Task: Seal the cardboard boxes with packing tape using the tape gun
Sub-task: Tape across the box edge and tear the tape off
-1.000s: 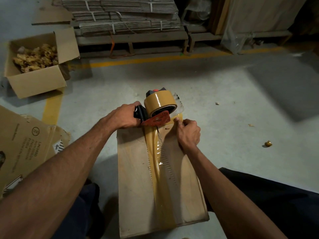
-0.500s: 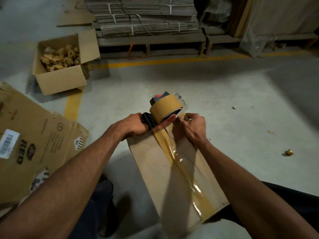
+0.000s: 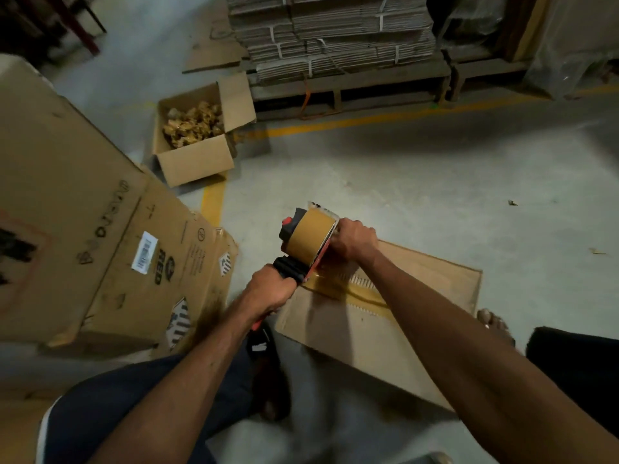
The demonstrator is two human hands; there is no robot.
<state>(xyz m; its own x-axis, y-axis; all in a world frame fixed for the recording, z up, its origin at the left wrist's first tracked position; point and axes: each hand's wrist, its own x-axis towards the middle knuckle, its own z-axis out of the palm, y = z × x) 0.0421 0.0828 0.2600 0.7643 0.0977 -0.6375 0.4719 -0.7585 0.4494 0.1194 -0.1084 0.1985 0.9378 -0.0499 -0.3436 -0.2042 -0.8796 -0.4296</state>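
A flat cardboard box point(image 3: 418, 329) lies on the concrete floor in front of me, a strip of brown tape point(image 3: 365, 293) running along its seam. The tape gun point(image 3: 308, 242), red and black with a brown tape roll, sits at the box's far left edge. My left hand point(image 3: 271, 289) grips its black handle. My right hand point(image 3: 351, 239) is curled against the front of the gun, where the tape leaves the roll; its fingertips are hidden.
Large printed cardboard boxes point(image 3: 100, 236) lie flattened on the left. An open box point(image 3: 197, 155) full of crumpled brown scraps stands behind them. A pallet of bundled flat cartons point(image 3: 335, 38) is at the back. My bare foot point(image 3: 492, 323) shows beside the box.
The view has swung so the box now lies to my right. The gun has tilted up at the box's edge, and my right hand has moved from the tape onto the gun's front.
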